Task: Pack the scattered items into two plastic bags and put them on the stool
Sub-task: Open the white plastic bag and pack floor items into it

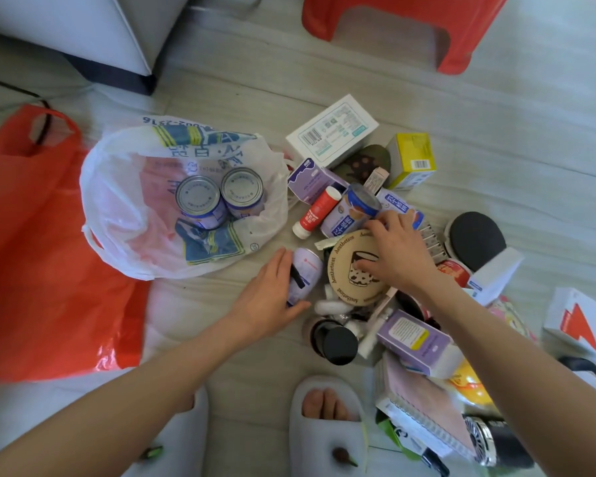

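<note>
1. Scanning from my left, I see the flat red plastic bag [45, 256] lying on the floor, apparently unfilled.
2. Next, the open white printed plastic bag [124, 201] holds two silver-lidded tins [217, 197]; packing looks barely begun.
3. My left hand [272, 290] curls loosely round a pale lilac bottle [305, 273] on the floor.
4. My right hand [396, 249] rests spread on the heaped pile, touching a round wooden coaster [351, 270]; grasp unclear.
5. Far right, the red plastic stool [403, 25] stands bare.

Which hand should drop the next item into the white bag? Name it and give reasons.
Left. The left hand already wraps the lilac bottle, right beside the open white bag; the right hand reaches farther away, over the pile.
</note>
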